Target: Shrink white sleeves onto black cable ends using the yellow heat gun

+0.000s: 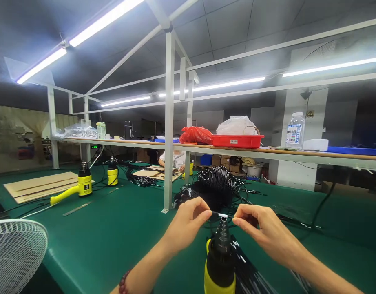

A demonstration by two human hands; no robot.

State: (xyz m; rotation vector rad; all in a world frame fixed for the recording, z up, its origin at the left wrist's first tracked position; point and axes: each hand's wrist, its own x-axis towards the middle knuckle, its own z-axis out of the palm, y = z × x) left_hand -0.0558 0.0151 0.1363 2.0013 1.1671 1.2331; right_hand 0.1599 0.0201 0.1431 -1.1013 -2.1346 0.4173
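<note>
My left hand [188,222] and my right hand [258,226] pinch the two ends of a short black wire with a white sleeve [220,214]. They hold it level just above the nozzle of an upright yellow and black heat gun [220,257] standing in front of me. Behind the hands lies a heap of black wires [217,188] on the green table [114,228]. More black wires with white tips [246,269] lie to the right of the heat gun.
A white post [169,122] rises from the table left of my hands. Two more heat guns [84,183] stand at the left near plywood sheets [41,185]. A white fan [15,253] is at the lower left. The shelf carries a red tray [237,141] and a bottle [295,130]. Another person [174,159] works beyond.
</note>
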